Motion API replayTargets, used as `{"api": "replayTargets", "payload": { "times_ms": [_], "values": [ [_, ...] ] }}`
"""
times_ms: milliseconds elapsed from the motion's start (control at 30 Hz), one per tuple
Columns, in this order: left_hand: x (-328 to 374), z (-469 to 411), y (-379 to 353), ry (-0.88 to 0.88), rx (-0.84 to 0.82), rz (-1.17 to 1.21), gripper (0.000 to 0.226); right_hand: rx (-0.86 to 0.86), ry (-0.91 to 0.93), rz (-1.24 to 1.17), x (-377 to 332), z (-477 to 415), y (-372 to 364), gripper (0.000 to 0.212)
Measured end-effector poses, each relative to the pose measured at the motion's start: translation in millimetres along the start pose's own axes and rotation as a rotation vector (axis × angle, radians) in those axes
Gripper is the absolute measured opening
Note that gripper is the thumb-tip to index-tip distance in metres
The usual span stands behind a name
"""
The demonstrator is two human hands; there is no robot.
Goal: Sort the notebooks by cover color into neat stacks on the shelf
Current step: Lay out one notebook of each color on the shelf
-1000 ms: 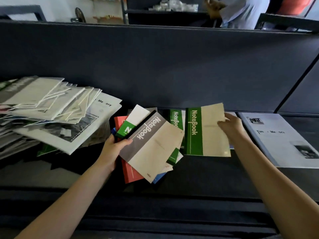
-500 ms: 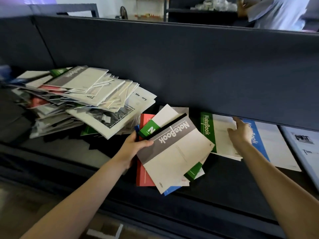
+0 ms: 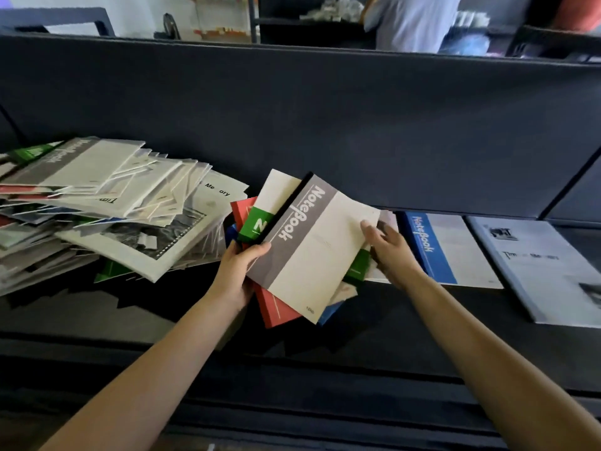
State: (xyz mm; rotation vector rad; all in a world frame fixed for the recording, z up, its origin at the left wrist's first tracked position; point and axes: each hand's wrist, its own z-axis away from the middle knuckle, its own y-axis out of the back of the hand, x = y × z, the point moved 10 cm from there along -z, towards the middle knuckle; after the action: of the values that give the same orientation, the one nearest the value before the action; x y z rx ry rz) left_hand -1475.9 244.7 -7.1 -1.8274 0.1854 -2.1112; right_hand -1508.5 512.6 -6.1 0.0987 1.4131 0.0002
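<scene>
Left hand (image 3: 239, 278) grips a fanned bundle of notebooks at its spine corner, thumb on top and fingers curled under. My guess is the fan is deliberate: every cover colour shows at a glance. Grey notebook (image 3: 312, 252) is on top, with a green-banded notebook (image 3: 257, 224), a red notebook (image 3: 276, 307) and a blue corner (image 3: 330, 312) poking out below it. The bundle sits just above the shelf (image 3: 374, 330), roughly mid-frame. Right hand (image 3: 392, 252) is at the grey notebook's right edge, thumb on the cover, other fingers past the edge and apparently under it. It reads as a pinch to peel that top one off, but blur there stops me being certain. There are no bins; the shelf itself is the container. To the right a blue notebook (image 3: 437, 252) lies flat, and further right a white booklet (image 3: 540, 268) lies flat in its own spot, so those look like sorted lanes started side by side. A pale cover edge shows behind the right hand; can't tell which stack it belongs to. On the left is an unsorted pile (image 3: 107, 196), a slumped mix of white, grey, green and red covers leaning rightward and nearly touching the held bundle. I see no grey lane yet, so I'd judge the grey notebook needs a fresh spot. Most of the sort is ahead.
</scene>
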Motion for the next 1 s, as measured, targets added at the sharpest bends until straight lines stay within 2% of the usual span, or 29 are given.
{"api": "replayTargets", "payload": {
  "times_ms": [67,100,200,433,633,767,833,1000],
  "values": [
    [-1,-3,-8,0.002,-0.021,0.018,0.024,-0.112,-0.051,-0.003,9,10,-15,0.063],
    [-2,-4,-12,0.006,-0.03,0.021,0.024,-0.116,-0.024,0.038,10,12,-16,0.064],
    [-8,-6,-20,0.033,-0.056,0.043,0.017,-0.05,0.106,0.113,0,16,-13,0.043],
    [-17,-1,-14,0.069,-0.007,0.087,0.015,0.005,0.1,0.152,1,20,-6,0.045],
    [-3,6,11,0.003,0.087,0.087,0.028,0.017,0.072,0.093,-1,18,-15,0.043],
    [12,11,36,-0.051,0.185,0.086,0.026,0.084,0.041,0.051,2,8,-11,0.04],
    [16,14,47,-0.058,0.2,0.115,0.026,0.145,0.034,0.047,1,-1,-1,0.044],
    [5,25,71,-0.057,0.189,0.005,0.013,0.32,0.089,0.13,-19,-26,26,0.05]
  ]
}}
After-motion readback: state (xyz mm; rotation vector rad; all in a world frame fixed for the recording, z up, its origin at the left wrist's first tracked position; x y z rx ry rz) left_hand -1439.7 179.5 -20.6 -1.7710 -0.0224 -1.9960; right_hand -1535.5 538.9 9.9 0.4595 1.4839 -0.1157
